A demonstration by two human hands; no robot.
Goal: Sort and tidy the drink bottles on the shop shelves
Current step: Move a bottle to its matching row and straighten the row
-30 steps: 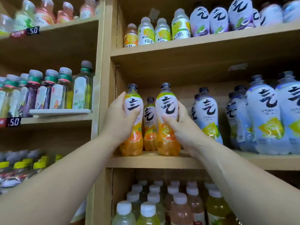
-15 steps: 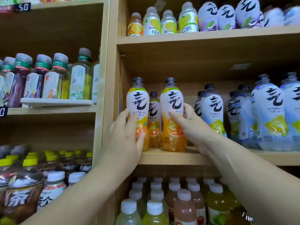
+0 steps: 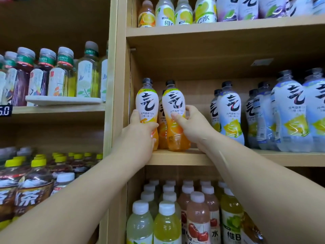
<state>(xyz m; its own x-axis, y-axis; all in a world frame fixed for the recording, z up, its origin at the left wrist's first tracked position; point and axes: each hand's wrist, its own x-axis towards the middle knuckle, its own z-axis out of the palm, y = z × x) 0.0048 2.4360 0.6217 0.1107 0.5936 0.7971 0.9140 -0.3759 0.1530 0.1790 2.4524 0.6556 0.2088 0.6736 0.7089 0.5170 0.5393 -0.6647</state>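
nearest the camera, both forearms rise from the bottom corners of the frame and meet at the middle shelf (image 3: 182,156) in the centre. since a second ago the left hand (image 3: 139,136) has slid down from the label of the left orange bottle (image 3: 147,110) to its lower body, and the two front bottles now stand closer together, labels facing out — the front pair looks nearly squared up, so this bit of the tidying seems close to finished.

the left hand wraps the lower part of the left orange bottle, thumb on its left side, fingers curled across the front; whether it squeezes or just rests there i cannot tell. the right hand (image 3: 191,127) grasps the right orange bottle (image 3: 173,113) at its waist, thumb across the front, fingers round its right side.

both bottles stand upright at the front left end of the middle shelf, tight to the side wall. a third orange bottle (image 3: 161,120) sits behind, showing in the gap between them. further right in the frame, the pale lemon bottles (image 3: 230,113) stand well apart — untouched by either hand.
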